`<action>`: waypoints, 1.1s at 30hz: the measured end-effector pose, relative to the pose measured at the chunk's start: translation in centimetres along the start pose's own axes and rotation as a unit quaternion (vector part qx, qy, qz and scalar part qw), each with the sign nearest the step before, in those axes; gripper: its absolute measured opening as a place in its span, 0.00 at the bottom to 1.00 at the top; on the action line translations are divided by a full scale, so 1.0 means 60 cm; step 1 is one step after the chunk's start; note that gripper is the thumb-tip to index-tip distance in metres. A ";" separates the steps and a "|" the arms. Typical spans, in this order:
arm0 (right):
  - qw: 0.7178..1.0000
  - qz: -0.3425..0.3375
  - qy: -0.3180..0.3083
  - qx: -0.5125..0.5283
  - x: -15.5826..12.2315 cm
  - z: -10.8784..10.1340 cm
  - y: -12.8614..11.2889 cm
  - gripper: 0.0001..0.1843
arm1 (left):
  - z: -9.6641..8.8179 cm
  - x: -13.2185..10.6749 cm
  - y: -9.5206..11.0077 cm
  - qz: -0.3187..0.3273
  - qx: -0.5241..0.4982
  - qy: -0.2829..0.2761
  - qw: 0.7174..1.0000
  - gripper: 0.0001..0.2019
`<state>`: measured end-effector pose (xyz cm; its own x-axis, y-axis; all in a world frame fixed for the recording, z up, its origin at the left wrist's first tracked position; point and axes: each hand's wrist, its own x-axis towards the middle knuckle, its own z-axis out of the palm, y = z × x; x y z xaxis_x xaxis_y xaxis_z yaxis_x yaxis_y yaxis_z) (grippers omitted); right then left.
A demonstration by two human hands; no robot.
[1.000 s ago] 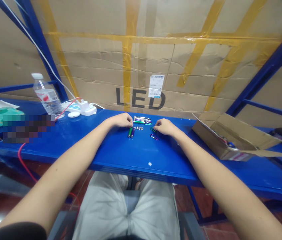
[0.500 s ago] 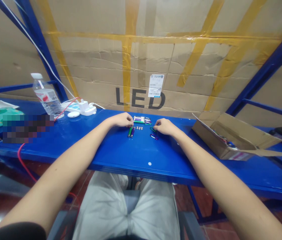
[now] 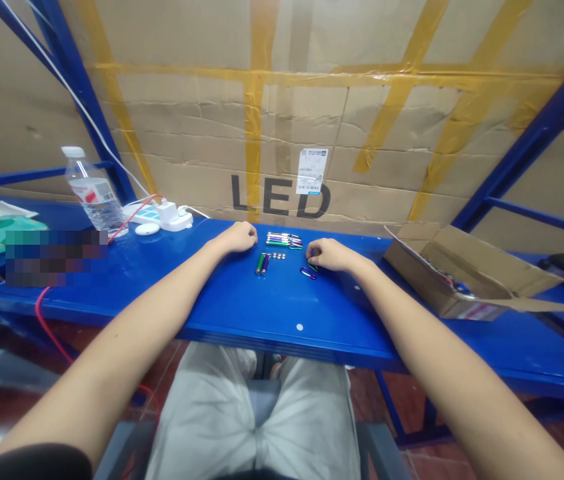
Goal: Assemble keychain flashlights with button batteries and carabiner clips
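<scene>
My right hand (image 3: 328, 255) is closed on a green carabiner (image 3: 313, 266), which is partly hidden beneath the fingers. Just in front of it a purple carabiner (image 3: 307, 273) lies on the blue table (image 3: 242, 307). To the left, my left hand (image 3: 239, 237) rests on the tabletop with its fingers curled in, and nothing shows in them. Between the hands a green tube (image 3: 260, 264) and a purple tube (image 3: 265, 265) lie side by side. Several small round silvery cells (image 3: 279, 256) sit beside them. Behind is a row of several metallic tubes with carabiners (image 3: 283, 241).
An open cardboard box (image 3: 462, 293) with small items inside stands on the right. A water bottle (image 3: 93, 193), a white power strip (image 3: 175, 217) and a green tissue pack (image 3: 2, 233) are on the left. A large carton marked LED (image 3: 202, 133) rises behind the table.
My left hand has drawn away to the left from the tubes. My right hand has shifted slightly, and the green carabiner has moved a little right and nearer me under its fingers.
</scene>
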<state>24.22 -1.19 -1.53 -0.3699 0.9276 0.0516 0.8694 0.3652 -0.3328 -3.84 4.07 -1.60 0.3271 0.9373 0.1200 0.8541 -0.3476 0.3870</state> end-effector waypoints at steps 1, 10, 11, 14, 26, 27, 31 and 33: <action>1.000 -0.002 -0.009 0.001 -0.001 -0.002 0.001 0.09 | 0.000 0.000 -0.001 -0.002 0.002 0.000 1.000 0.09; 0.999 -0.017 -0.045 0.005 -0.012 -0.015 -0.010 0.07 | -0.002 -0.005 0.006 -0.001 0.010 -0.007 1.000 0.08; 0.999 -0.019 -0.047 0.006 -0.012 -0.015 -0.010 0.08 | -0.002 -0.006 0.007 -0.002 0.011 -0.007 1.000 0.08; 0.998 -0.024 -0.053 0.009 -0.012 -0.015 -0.010 0.07 | -0.002 -0.006 0.007 -0.001 0.015 -0.006 1.000 0.08; 0.998 -0.018 -0.051 0.013 -0.013 -0.015 -0.014 0.06 | -0.002 -0.003 0.003 -0.004 0.011 -0.011 1.000 0.09; 0.999 -0.017 -0.043 0.013 -0.013 -0.015 -0.014 0.06 | -0.001 -0.003 0.004 0.000 0.008 -0.002 1.000 0.09; 1.000 -0.018 0.014 0.016 -0.009 -0.014 -0.010 0.08 | 0.010 0.003 0.011 0.069 -0.007 0.068 0.995 0.12; 0.999 -0.015 0.044 0.017 -0.005 -0.011 -0.006 0.09 | 0.019 0.008 0.016 0.126 -0.006 0.084 0.988 0.13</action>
<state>24.24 -1.58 -0.79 -0.3636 0.9202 0.1448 0.8459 0.3913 -0.3624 -2.39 4.15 -2.18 0.4569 0.8116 0.3640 0.7486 -0.5719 0.3355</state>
